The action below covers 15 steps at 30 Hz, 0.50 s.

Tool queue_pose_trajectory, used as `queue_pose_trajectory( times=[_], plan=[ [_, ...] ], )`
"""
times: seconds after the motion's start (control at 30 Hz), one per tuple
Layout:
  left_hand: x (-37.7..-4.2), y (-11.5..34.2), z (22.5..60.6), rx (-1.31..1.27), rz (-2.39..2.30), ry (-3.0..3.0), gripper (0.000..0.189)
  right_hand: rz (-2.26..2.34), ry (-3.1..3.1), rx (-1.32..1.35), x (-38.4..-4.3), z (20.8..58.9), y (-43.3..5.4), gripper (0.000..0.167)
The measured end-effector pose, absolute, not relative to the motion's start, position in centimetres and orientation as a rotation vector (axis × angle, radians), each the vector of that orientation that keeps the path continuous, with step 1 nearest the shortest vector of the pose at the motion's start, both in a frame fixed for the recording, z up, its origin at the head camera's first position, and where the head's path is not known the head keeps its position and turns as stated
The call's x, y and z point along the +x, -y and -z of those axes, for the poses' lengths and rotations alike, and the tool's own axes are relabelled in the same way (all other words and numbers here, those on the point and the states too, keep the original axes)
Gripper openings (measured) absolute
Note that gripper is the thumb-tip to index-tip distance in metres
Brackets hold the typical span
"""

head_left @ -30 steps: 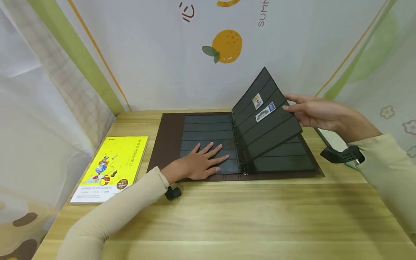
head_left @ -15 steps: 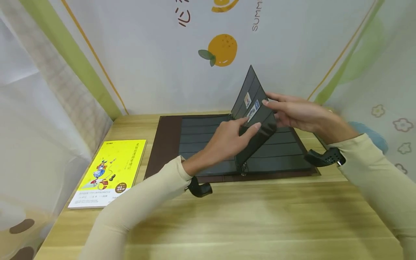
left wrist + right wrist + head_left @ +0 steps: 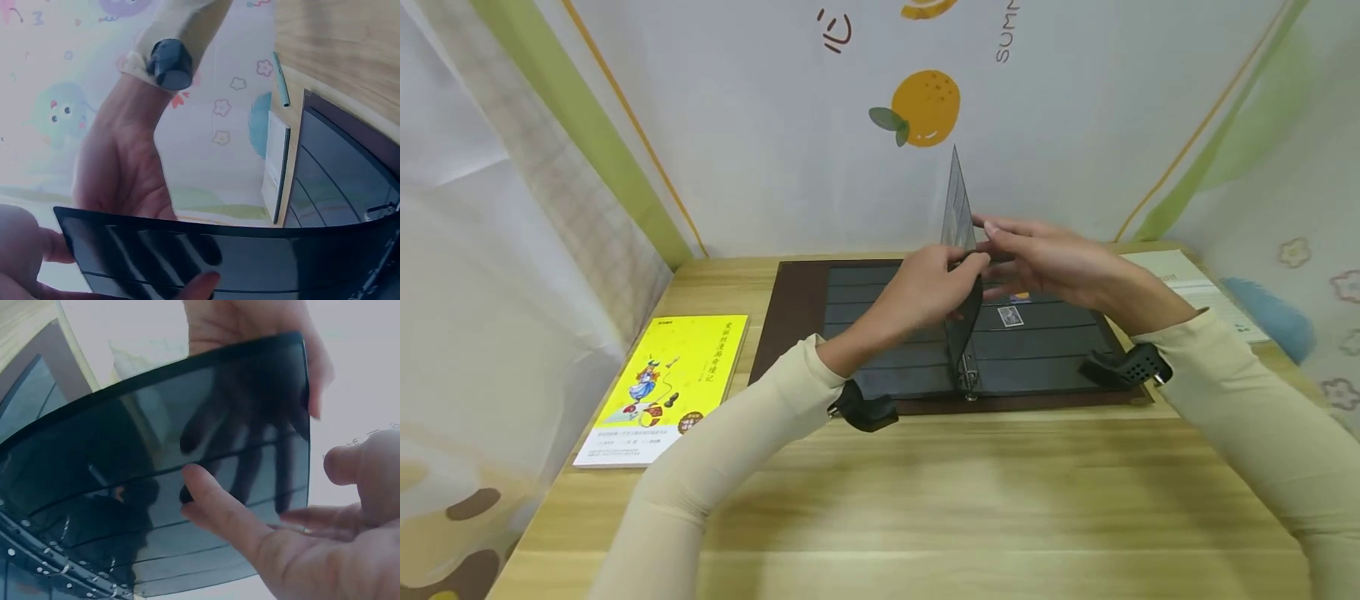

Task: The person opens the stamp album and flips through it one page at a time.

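An open ring-bound stamp album [image 3: 790, 333] with a brown cover lies on the table. One black stock page [image 3: 957, 208] stands nearly upright over the rings and bows near its free edge. My left hand [image 3: 928, 287] pinches that edge between thumb and fingers; in the left wrist view the page [image 3: 262, 256] spans the bottom. On the page's other side is my right hand [image 3: 1052, 258], its thumb lifted off and fingers extended. In the right wrist view, fingertips of the right hand [image 3: 300, 544] lie right at the page surface. A stamp [image 3: 1011, 316] shows on the right-hand page beneath.
A yellow book [image 3: 670, 375] lies to the album's left. Behind the right forearm is a pale green and white notebook [image 3: 1195, 287]. A green pen [image 3: 281, 80] lies near it in the left wrist view. A fruit-print curtain [image 3: 790, 150] hangs behind the table.
The page has swung up from the right to nearly vertical. My left hand has left the left-hand page and taken the page's edge; the right hand has loosened its hold. Stamps beneath are uncovered.
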<state>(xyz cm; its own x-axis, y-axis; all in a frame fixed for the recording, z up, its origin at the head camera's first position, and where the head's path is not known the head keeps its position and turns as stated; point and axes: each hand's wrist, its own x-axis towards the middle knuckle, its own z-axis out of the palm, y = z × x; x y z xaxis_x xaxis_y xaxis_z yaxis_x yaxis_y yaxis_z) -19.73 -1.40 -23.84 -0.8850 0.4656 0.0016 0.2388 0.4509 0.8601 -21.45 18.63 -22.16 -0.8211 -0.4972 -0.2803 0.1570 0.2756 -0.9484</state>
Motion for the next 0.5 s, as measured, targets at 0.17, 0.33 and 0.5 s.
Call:
queue_pose_trajectory(
  times=[0.17, 0.33, 0.5],
  plan=[
    [-19.5, 2.4, 24.1, 0.524, -1.539, -2.348, 0.046, 1.555, -2.011, -0.343, -21.4, 23.3, -19.0, 0.064],
    [-19.3, 3.1, 24.4, 0.442, -1.543, -2.34, 0.053, 1.447, -2.154, -0.398, -21.2, 24.7, -20.1, 0.066],
    [-19.2, 3.6, 24.7, 0.413, -1.523, -2.357, 0.054, 1.033, -2.532, -0.488, -20.4, 26.9, -22.0, 0.065]
  ],
)
